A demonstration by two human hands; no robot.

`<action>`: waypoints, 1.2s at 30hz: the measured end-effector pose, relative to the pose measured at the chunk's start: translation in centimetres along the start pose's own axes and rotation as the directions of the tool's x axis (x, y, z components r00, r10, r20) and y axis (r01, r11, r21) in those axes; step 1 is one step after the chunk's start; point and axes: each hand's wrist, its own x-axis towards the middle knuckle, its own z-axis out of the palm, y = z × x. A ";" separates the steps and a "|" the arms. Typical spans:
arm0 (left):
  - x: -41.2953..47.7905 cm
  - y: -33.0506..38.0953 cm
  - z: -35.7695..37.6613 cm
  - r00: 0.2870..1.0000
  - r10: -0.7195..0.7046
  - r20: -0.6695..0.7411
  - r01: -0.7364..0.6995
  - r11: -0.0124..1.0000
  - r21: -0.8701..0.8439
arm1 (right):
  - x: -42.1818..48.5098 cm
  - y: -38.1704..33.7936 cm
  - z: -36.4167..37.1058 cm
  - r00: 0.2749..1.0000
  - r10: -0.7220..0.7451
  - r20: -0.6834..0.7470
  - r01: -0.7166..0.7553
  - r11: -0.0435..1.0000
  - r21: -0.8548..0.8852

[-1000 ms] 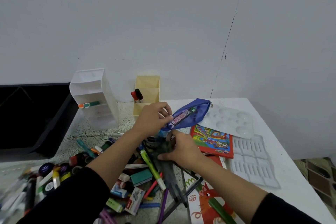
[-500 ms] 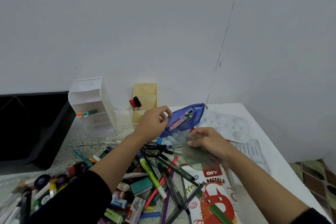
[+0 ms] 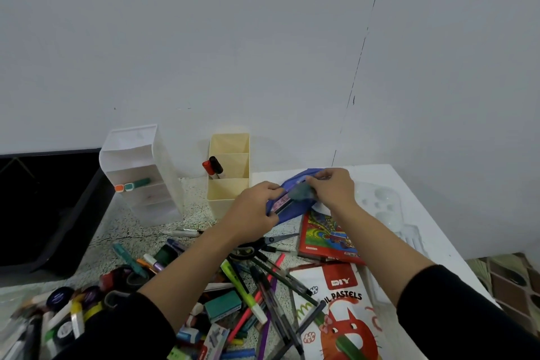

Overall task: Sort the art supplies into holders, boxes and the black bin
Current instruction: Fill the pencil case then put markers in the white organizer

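Note:
A blue zip pouch (image 3: 292, 212) lies at the back of the table, next to the yellow holder (image 3: 229, 194). My left hand (image 3: 252, 209) grips the pouch's near left edge and holds its mouth apart. My right hand (image 3: 333, 188) pinches a flat grey-green see-through plastic piece (image 3: 301, 191) at the pouch's opening, partly inside it. A pink-labelled pen case shows inside the pouch. A heap of pens and markers (image 3: 248, 286) covers the table in front of me. The black bin (image 3: 43, 207) stands at the far left.
A white tiered holder (image 3: 140, 172) with an orange and green marker stands left of the yellow holder, which has two markers (image 3: 212, 166). Scissors (image 3: 263, 242), a red box (image 3: 327, 237), an oil pastels box (image 3: 342, 310) and a clear palette (image 3: 380, 202) lie to the right.
My right hand lifted the see-through plastic piece out of the pile and carried it up to the pouch's mouth. My left hand stayed on the pouch's edge.

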 end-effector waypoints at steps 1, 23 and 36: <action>0.0 0.0 0.1 1.000 -0.001 -0.003 0.001 1.000 -0.006 | 0.5 0.0 0.6 0.999 -0.004 0.047 0.005 1.000 -0.014; -3.2 0.1 -0.9 0.998 0.053 0.020 -0.052 0.996 -0.067 | -7.3 3.4 -3.4 0.735 -0.370 0.568 0.644 0.643 -0.415; -6.2 1.9 0.2 0.902 0.131 0.412 -0.295 0.883 0.365 | -9.3 6.2 -2.0 0.701 -0.469 0.538 0.713 0.432 -0.552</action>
